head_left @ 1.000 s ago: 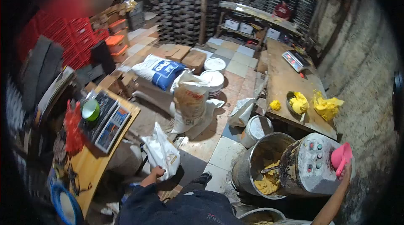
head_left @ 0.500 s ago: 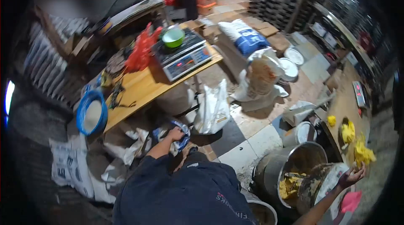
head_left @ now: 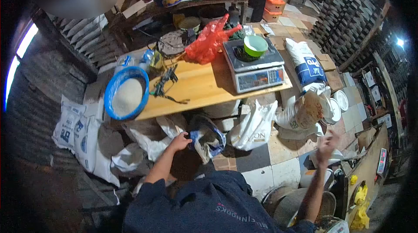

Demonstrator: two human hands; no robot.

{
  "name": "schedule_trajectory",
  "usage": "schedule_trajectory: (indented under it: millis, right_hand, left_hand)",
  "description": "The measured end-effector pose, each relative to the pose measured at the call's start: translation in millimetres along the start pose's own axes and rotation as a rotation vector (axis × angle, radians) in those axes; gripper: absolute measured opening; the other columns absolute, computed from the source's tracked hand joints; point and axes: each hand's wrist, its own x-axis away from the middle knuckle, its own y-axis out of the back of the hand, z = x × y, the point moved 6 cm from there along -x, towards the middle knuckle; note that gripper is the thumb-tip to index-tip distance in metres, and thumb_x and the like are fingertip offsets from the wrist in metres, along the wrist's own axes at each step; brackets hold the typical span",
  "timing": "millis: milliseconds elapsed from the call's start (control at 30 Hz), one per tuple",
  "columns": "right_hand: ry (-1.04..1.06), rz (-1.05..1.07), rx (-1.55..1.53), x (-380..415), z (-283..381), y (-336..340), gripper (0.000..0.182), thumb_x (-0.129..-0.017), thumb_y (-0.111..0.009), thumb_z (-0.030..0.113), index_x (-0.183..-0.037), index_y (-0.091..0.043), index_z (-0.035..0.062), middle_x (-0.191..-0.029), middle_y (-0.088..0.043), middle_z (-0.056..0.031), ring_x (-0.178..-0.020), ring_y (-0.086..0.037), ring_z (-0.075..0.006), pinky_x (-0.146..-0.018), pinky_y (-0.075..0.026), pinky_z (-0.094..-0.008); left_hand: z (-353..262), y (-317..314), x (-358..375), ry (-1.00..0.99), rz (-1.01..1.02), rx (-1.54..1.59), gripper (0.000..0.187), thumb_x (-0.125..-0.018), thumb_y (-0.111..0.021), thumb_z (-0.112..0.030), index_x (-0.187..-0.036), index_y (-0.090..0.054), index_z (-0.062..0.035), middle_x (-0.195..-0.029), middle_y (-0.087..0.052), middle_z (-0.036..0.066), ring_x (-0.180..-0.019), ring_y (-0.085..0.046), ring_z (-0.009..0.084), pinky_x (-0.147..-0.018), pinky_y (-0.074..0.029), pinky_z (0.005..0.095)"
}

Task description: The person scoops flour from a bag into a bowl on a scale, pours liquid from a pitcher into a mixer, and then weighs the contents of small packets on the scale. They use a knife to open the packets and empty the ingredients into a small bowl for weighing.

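Note:
Below the table, my left hand (head_left: 179, 141) has its fingers closed at the left edge of an open blue and white bag (head_left: 209, 139), whose inside looks dark. My right hand (head_left: 327, 146) is raised at the right, above the floor and the metal drums, its fingers smeared by motion. Nothing can be made out in it. A white sack (head_left: 254, 126) stands just right of the bag. On the wooden table (head_left: 196, 87) are a digital scale (head_left: 257, 69) with a green bowl (head_left: 255, 45) on it, and a blue basin (head_left: 126, 93) of pale powder.
A red plastic bag (head_left: 209, 41) and black straps (head_left: 167, 85) lie on the table. White sacks (head_left: 80, 135) lean at the left. Past the table are an open brown sack (head_left: 307, 111) and white buckets (head_left: 341, 100). A side board (head_left: 370, 159) holds yellow items (head_left: 360, 194).
The view has shifted, bringing the table closer. My right hand has left the side board and drum area and come forward and inward. My left hand is now at the bag's left edge; more of its opening shows.

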Motion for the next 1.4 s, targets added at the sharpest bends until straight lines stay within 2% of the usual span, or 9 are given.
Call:
schedule_trajectory:
  millis: [233, 400, 567, 767, 800, 967, 1067, 1267, 1400]
  right_hand:
    - [0.198, 0.758, -0.28, 18, 223, -243, 0.063, -0.072, -0.073, 0.013, -0.129, -0.046, 0.0096, -0.123, -0.04, -0.0232, -0.1, -0.054, -0.037, -0.084, -0.049, -0.0421]
    - [0.324, 0.64, -0.55, -80, 336, -336, 0.065, -0.079, -0.072, 0.026, -0.131, -0.041, 0.0047, -0.111, -0.055, -0.0196, -0.101, -0.057, -0.0312, -0.083, -0.048, -0.0385]
    - [-0.129, 0.606, -0.588, -188, 357, -477, 0.08, -0.071, -0.076, 0.04, -0.133, -0.037, 0.0084, -0.101, -0.063, -0.0192, -0.094, -0.063, -0.0321, -0.083, -0.049, -0.0408]
    - [0.381, 0.189, 0.146, -277, 440, -551, 0.093, -0.071, -0.075, 0.042, -0.147, -0.025, 0.0219, -0.151, -0.015, -0.0286, -0.139, -0.019, -0.046, -0.107, -0.023, -0.0627]
    - [0.447, 0.124, 0.187, -279, 442, -571, 0.082, -0.073, -0.073, 0.044, -0.142, -0.036, 0.0186, -0.143, -0.033, -0.0313, -0.129, -0.038, -0.0444, -0.102, -0.034, -0.0564]
    - [0.897, 1.371, 0.361, -183, 383, -776, 0.052, -0.083, -0.056, 0.055, -0.105, -0.069, 0.0098, -0.102, -0.069, -0.0153, -0.089, -0.066, -0.0313, -0.084, -0.049, -0.0437]
    - [0.98, 1.57, 0.448, -86, 394, -718, 0.048, -0.089, -0.043, 0.045, -0.107, -0.071, 0.011, -0.111, -0.067, -0.0151, -0.089, -0.066, -0.0293, -0.083, -0.048, -0.0496]
    - [1.359, 0.416, 0.043, -161, 486, -551, 0.046, -0.082, -0.055, 0.053, -0.088, -0.074, 0.0112, -0.085, -0.07, -0.0124, -0.075, -0.066, -0.0239, -0.071, -0.049, -0.0517]
    - [0.849, 0.868, 0.031, -266, 511, -642, 0.034, -0.079, -0.061, 0.036, -0.091, -0.07, 0.0055, -0.088, -0.067, -0.0215, -0.08, -0.067, -0.036, -0.071, -0.054, -0.049]
  left_hand:
    - [-43, 77, -43, -0.213, -0.094, 0.192, 0.051, -0.085, -0.069, -0.024, -0.129, -0.049, -0.0062, -0.107, -0.064, 0.017, -0.092, -0.065, 0.0261, -0.079, -0.052, 0.0383]
    - [-51, 100, -25, -0.3, -0.131, 0.291, 0.048, -0.086, -0.068, -0.021, -0.127, -0.05, -0.004, -0.106, -0.063, 0.016, -0.09, -0.063, 0.0249, -0.081, -0.051, 0.0376]
    - [8, 102, 11, -0.218, -0.239, 0.414, 0.047, -0.088, -0.066, -0.019, -0.13, -0.048, -0.0058, -0.102, -0.062, 0.01, -0.091, -0.062, 0.0199, -0.079, -0.05, 0.0353]
    - [125, 75, 62, 0.06, -0.376, 0.615, 0.042, -0.088, -0.067, -0.02, -0.125, -0.052, -0.0046, -0.1, -0.063, 0.012, -0.089, -0.063, 0.0238, -0.078, -0.05, 0.0369]
    - [145, 66, 68, 0.098, -0.375, 0.572, 0.039, -0.089, -0.065, -0.021, -0.123, -0.052, -0.0047, -0.1, -0.062, 0.013, -0.089, -0.063, 0.0257, -0.077, -0.05, 0.0377]
    - [156, 31, 72, 0.092, -0.334, -0.07, 0.026, -0.094, -0.055, -0.023, -0.113, -0.056, -0.0051, -0.095, -0.062, 0.016, -0.085, -0.062, 0.0341, -0.074, -0.05, 0.0411]
    - [120, 30, 62, 0.026, -0.521, 0.079, 0.025, -0.096, -0.051, -0.024, -0.11, -0.057, -0.0048, -0.09, -0.063, 0.016, -0.086, -0.062, 0.0345, -0.073, -0.05, 0.0416]
    - [32, 52, 40, -0.022, -0.53, 0.264, 0.025, -0.091, -0.058, -0.021, -0.111, -0.058, -0.0057, -0.092, -0.063, 0.014, -0.084, -0.063, 0.0323, -0.074, -0.051, 0.0416]
    - [25, 62, 19, 0.041, -0.507, 0.228, 0.028, -0.088, -0.062, -0.019, -0.112, -0.058, -0.0052, -0.092, -0.062, 0.014, -0.087, -0.064, 0.0317, -0.075, -0.052, 0.0388]
